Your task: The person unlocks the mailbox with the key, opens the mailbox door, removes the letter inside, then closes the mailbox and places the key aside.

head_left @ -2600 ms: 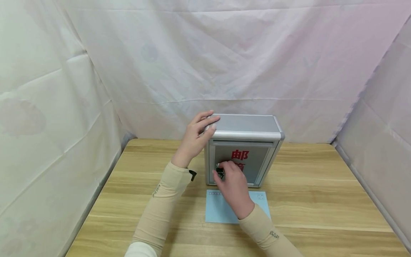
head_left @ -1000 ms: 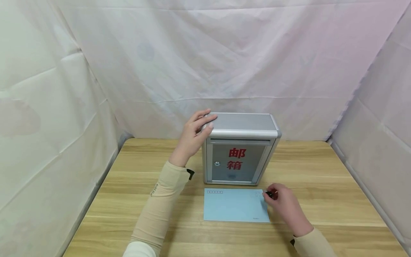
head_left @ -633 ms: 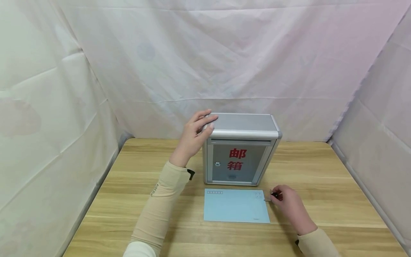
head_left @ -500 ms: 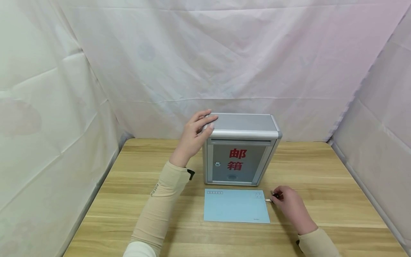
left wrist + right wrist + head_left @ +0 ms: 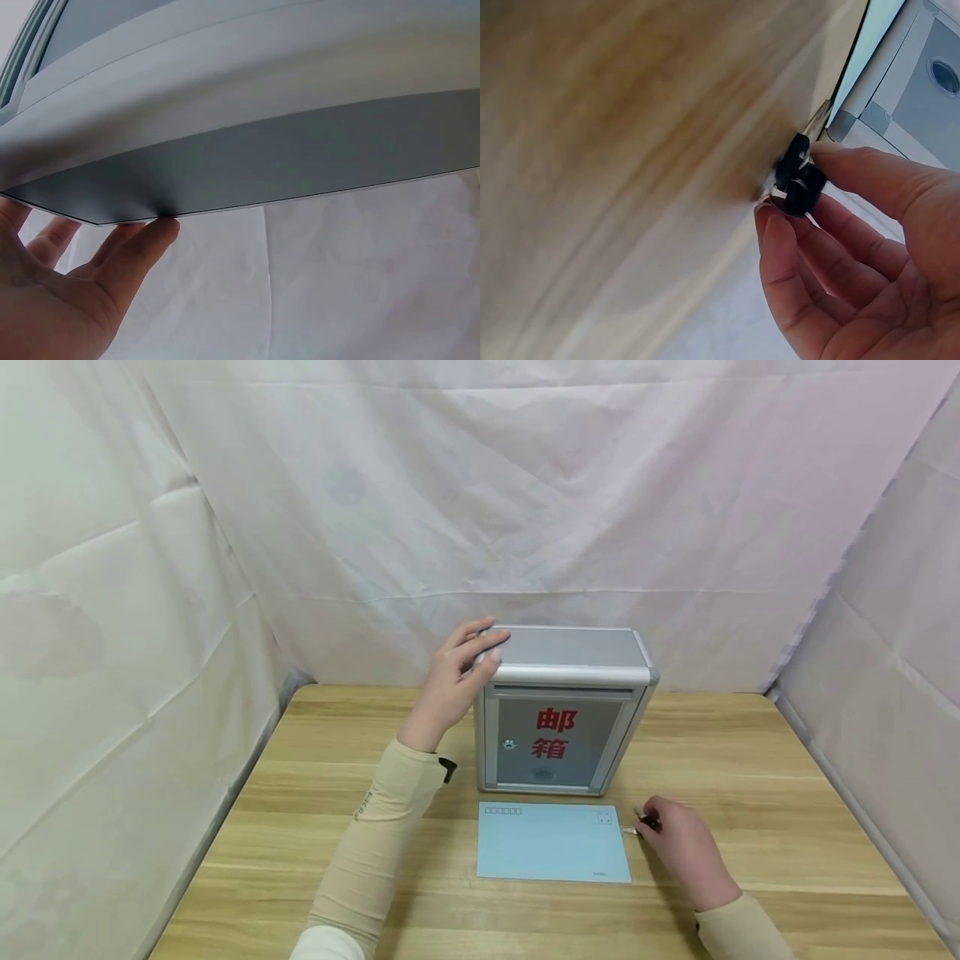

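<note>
A grey metal mailbox (image 5: 576, 647) with red characters stands upright on the table, its front door shut flush and a round lock (image 5: 509, 744) showing without a key. My left hand (image 5: 452, 681) rests on its top left corner, fingers spread over the edge. In the left wrist view the fingertips (image 5: 166, 227) touch the box's side edge. Low over the table, right of the light blue envelope (image 5: 551, 847), my right hand (image 5: 686, 852) pinches keys with black heads (image 5: 801, 176) between thumb and fingers. One key's silver blade points toward the envelope's right edge.
The wooden table (image 5: 765, 793) carries the box and the envelope, which lies flat just in front of the box. A pale cloth backdrop (image 5: 450, 510) hangs behind and along both sides.
The right hand has left the lock with the keys and come down beside the envelope's right edge, then shifted slightly further right. The left hand stays on the mailbox corner.
</note>
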Tool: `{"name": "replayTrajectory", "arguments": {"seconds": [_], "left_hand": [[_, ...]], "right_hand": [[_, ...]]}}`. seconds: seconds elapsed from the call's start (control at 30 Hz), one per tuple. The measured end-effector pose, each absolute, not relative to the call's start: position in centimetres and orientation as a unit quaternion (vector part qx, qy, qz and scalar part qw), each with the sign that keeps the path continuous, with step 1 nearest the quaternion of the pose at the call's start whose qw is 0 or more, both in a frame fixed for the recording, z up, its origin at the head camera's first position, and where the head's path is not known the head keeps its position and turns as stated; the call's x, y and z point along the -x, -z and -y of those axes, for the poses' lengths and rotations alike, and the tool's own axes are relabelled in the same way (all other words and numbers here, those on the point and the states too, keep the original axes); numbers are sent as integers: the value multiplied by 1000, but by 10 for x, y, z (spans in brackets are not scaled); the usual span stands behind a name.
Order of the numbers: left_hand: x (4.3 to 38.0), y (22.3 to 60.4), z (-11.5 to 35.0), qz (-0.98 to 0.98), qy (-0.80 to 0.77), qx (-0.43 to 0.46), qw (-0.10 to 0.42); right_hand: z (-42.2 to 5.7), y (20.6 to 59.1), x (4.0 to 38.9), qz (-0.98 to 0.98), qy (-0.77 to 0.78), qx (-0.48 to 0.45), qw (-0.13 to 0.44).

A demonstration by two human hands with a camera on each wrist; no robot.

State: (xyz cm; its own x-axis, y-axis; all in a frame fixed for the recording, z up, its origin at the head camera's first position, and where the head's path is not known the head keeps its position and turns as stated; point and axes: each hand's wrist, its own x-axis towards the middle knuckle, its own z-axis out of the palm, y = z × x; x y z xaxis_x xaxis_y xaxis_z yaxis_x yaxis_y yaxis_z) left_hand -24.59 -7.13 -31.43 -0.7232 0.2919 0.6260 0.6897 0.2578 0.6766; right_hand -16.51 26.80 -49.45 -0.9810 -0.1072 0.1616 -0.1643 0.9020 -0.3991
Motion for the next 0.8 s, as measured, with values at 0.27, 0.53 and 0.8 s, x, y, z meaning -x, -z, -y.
{"name": "replayTrajectory", "arguments": {"seconds": [0.27,0.53,0.8], "left_hand": [[244,315,69,777,511,311,197],[270,342,73,799,469,302,225],[246,344,80,838,420,251,241]], "right_hand": [[-267,494,161,975,-198,-67,71],[-257,472,154,978,-187,-59,71],[-231,442,141,963,-187,-108,160]]}}
